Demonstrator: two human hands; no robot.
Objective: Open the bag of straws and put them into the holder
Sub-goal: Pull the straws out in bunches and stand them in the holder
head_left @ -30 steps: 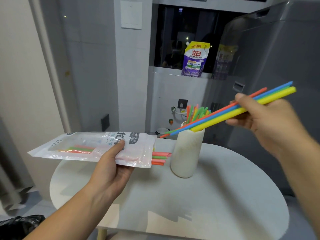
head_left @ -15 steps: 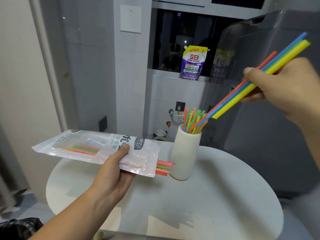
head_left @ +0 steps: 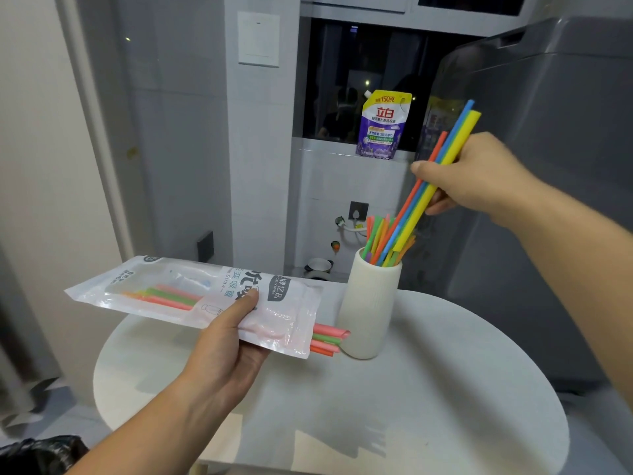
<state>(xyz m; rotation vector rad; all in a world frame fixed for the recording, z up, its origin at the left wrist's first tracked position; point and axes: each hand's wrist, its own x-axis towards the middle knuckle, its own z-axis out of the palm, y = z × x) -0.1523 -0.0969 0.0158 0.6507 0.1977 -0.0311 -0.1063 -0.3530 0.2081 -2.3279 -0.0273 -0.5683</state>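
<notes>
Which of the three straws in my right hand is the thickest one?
The yellow straw, nearest the palm of the right hand, is clearly wider than the blue straw and the thin orange straw beside it.

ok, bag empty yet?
No. Pink, green and orange straws stick out of the bag's open end, with more visible through its clear window. Left hand holds it.

The right hand (head_left: 486,180) pinches a bundle of orange, blue and yellow straws (head_left: 433,186), tilted toward one o'clock, lower ends entering the white ribbed holder (head_left: 371,303). At nine o'clock from it, the left hand (head_left: 226,341) grips the straw bag (head_left: 191,296) above the round table (head_left: 428,406), pink and green straws (head_left: 329,339) protruding.
</notes>
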